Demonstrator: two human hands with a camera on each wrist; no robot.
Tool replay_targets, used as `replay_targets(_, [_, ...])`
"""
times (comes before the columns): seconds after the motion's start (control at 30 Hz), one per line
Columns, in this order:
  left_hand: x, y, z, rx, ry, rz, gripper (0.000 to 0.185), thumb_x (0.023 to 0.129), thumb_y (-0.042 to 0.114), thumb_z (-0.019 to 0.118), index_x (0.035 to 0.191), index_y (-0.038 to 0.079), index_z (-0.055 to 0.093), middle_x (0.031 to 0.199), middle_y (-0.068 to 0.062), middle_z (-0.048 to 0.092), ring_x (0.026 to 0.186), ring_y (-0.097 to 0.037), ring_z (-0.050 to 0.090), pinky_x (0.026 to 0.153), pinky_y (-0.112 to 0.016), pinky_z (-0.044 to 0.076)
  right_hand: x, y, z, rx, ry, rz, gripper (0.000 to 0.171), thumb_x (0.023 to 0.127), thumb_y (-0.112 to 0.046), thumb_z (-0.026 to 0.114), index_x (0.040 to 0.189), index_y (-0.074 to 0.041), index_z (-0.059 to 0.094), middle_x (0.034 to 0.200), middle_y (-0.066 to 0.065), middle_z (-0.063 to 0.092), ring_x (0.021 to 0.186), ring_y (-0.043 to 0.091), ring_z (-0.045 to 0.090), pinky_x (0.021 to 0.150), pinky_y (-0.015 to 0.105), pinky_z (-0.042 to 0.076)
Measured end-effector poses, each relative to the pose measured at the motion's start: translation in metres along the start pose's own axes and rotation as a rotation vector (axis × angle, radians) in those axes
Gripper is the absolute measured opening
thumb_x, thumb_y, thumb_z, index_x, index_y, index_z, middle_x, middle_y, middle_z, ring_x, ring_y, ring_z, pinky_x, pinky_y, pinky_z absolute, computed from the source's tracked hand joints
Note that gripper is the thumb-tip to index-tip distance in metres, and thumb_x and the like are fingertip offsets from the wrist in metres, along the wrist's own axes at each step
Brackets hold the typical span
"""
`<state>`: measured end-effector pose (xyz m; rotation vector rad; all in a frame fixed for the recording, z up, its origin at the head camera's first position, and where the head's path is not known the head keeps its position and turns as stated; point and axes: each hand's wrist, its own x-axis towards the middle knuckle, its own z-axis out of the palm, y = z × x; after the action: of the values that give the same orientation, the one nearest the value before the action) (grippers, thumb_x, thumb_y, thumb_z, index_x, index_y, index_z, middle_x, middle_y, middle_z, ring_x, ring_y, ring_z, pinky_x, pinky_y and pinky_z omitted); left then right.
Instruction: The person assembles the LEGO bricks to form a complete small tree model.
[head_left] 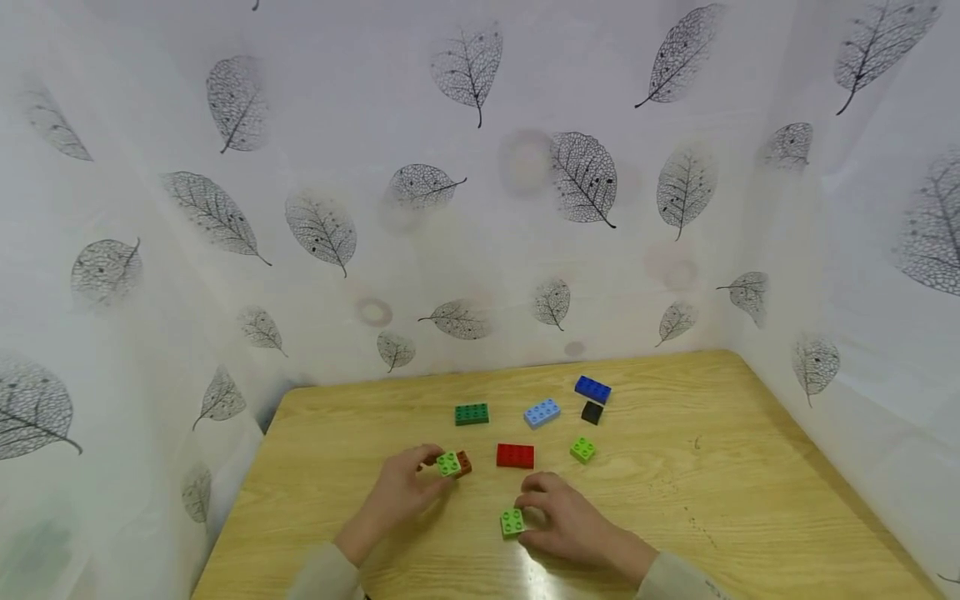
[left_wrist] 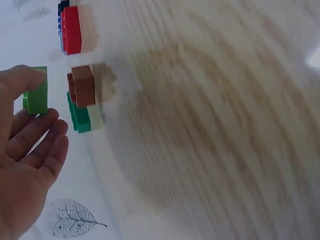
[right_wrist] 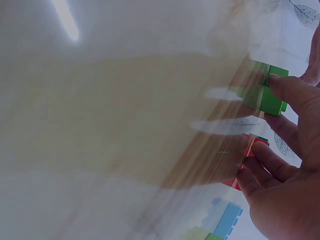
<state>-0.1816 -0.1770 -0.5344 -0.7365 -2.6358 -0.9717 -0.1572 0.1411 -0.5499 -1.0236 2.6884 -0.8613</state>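
I see my left hand (head_left: 401,492) at seven o'clock on the wooden table (head_left: 750,467), fingers curled, pinching a light green brick (head_left: 448,463) that touches a brown brick (head_left: 464,463). My right hand (head_left: 570,523) at five o'clock curls around a second light green brick (head_left: 512,522). A red brick (head_left: 515,455) lies between them, toward twelve o'clock.
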Motion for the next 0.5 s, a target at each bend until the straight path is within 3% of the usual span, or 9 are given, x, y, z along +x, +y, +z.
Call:
replay_targets(0.17, [-0.002, 0.01, 0.008, -0.062, -0.046, 0.051, 0.033, 0.085, 0.005, 0.086, 0.115, 0.005, 0.072, 0.107, -0.008, 0.078, 0.094, -0.024, 0.073, 0.08, -0.037, 0.061, 0.0, 0.001, 0.001, -0.01, -0.002, -0.001, 0.036, 0.096, -0.044, 0.076, 0.125, -0.023, 0.073, 0.138, 0.007, 0.06, 0.128, 0.027, 0.058, 0.107, 0.047, 0.052])
replay_targets(0.5, [-0.009, 0.032, 0.02, -0.2, -0.2, 0.007, 0.028, 0.093, 0.013, 0.081, 0.119, 0.014, 0.072, 0.112, 0.003, 0.076, 0.103, -0.011, 0.069, 0.092, -0.038, 0.059, 0.0, -0.002, 0.001, -0.034, 0.002, 0.01, 0.036, 0.095, -0.044, 0.078, 0.125, -0.023, 0.074, 0.137, 0.006, 0.061, 0.128, 0.028, 0.059, 0.107, 0.048, 0.052])
